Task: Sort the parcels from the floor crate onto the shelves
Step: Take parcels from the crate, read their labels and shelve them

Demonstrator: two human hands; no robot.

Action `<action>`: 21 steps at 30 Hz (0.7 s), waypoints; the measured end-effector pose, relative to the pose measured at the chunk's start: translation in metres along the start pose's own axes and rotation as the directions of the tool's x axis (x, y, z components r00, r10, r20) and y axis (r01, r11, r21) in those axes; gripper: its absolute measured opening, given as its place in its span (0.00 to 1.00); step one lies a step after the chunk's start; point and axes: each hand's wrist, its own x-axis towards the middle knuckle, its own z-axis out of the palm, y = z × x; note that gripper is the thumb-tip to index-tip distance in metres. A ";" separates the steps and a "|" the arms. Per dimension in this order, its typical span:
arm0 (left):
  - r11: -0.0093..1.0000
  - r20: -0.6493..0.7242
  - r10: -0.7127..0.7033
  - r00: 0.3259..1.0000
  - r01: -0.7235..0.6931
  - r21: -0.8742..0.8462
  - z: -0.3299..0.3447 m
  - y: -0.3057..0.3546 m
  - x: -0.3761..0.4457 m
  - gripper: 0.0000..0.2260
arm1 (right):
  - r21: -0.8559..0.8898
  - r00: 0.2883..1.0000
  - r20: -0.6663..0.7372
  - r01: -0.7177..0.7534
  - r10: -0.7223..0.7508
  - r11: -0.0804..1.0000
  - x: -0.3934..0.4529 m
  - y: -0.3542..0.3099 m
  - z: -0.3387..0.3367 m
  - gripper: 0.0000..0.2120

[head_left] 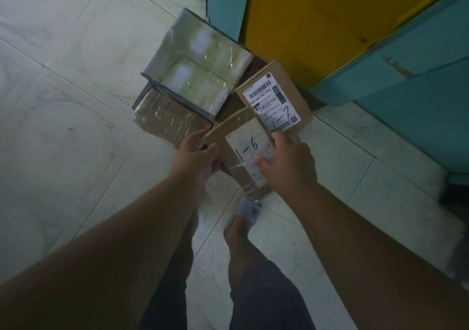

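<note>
A brown cardboard parcel marked "1-6" (243, 149) is held above the floor, with my left hand (195, 157) gripping its left edge. My right hand (286, 162) has its thumb on the "1-6" label and its fingers at the lower edge of a second brown parcel marked "1-7" (274, 96), which stands behind the first. Beyond them, on the floor, sits the crate (193, 70), its top filled by a large parcel wrapped in shiny tape. A taped brown parcel (165, 119) leans at its near side.
Pale floor tiles (63, 101) spread to the left and below. Teal panels (418, 81) and a yellow panel (317, 20) stand at the upper right. My legs and a sandalled foot (246, 215) are under the parcels.
</note>
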 end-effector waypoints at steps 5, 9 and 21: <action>0.995 0.101 0.064 0.993 -0.056 -0.078 -0.027 0.045 -0.081 0.17 | 0.275 1.000 -0.023 -0.005 0.012 0.962 -0.051 -0.027 -0.083 0.23; 0.955 0.416 0.221 0.882 -0.282 0.089 -0.043 0.088 -0.149 0.23 | 0.370 0.988 -0.128 -0.027 0.080 0.928 -0.112 -0.050 -0.152 0.21; 0.500 0.863 0.394 0.316 -0.862 0.088 -0.029 0.162 -0.342 0.47 | 0.637 0.780 -0.506 0.049 0.369 0.769 -0.314 -0.059 -0.281 0.40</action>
